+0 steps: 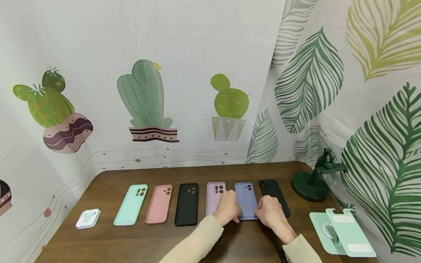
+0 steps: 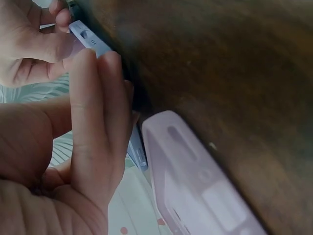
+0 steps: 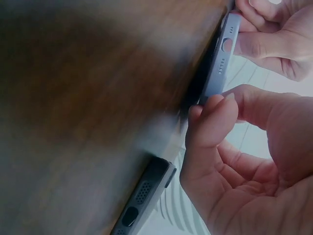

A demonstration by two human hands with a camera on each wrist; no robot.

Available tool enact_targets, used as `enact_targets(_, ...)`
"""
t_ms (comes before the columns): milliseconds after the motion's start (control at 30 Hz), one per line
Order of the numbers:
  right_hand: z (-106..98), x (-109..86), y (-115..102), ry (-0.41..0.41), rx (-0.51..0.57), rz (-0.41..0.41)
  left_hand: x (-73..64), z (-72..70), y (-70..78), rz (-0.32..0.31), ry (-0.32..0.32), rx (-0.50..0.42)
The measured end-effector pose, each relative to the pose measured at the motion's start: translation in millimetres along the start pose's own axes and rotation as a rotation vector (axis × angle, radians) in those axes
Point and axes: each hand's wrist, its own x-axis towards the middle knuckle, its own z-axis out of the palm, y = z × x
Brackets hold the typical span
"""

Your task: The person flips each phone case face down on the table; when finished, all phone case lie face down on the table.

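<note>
A blue phone case [image 1: 246,201] lies on the brown table with its camera cutouts at the far end. My left hand [image 1: 228,206] pinches its near left corner, and my right hand [image 1: 271,212] its near right corner. The right wrist view shows the case's bottom edge [image 3: 224,58], with a port opening and small holes, between the two hands. A lilac phone case [image 1: 213,197] lies left of it, partly covered by my left hand. To the right is a black phone case [image 1: 277,197], just beyond my right hand.
Further left lie another black case [image 1: 186,206], a pink case [image 1: 159,204], a mint case [image 1: 131,206] and a small clear box with white earphones [image 1: 88,218]. On the right are a dark green stand [image 1: 310,186] and a folding mint holder [image 1: 353,233]. A printed cloth [image 1: 197,44] hangs behind.
</note>
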Motion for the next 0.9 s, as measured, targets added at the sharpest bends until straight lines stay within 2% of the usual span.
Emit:
enact_targets(100, 8, 9.2, 12, 0.018, 0.007, 0.004, 1.5, 0.8, -0.4, -0.03, -0.004, -0.022)
enact_targets(167, 12, 12.6, 17, 0.018, 0.021, 0.012, -7.2, -11.1, 10.9, -0.06, -0.014, -0.038)
enact_targets(233, 7, 7.4, 13, 0.016, 0.035, 0.019, -17.9, -24.5, 22.9, -0.072, -0.02, -0.058)
enact_targets(267, 3, 4.2, 10, 0.013, 0.048, 0.019, -19.2, -23.2, 21.6, -0.062, -0.008, -0.05)
enact_targets(333, -1, 0.4, 7, 0.01, 0.052, 0.034, -27.6, -33.1, 30.2, -0.059, -0.01, -0.055)
enact_targets(533, -15, -10.6, -4, 0.034, 0.094, 0.044, -26.6, -35.8, 28.1, -0.029, -0.03, -0.108)
enact_targets(700, -23, -16.0, -9, 0.059, 0.137, 0.032, -25.7, -34.8, 23.8, -0.005, -0.07, -0.227)
enact_targets(767, -24, -16.7, -9, 0.073, 0.147, 0.026, -30.3, -40.7, 29.1, -0.022, -0.088, -0.303)
enact_targets(900, -27, -18.2, -11, 0.101, 0.144, 0.006, -29.4, -38.9, 30.8, -0.083, -0.104, -0.379)
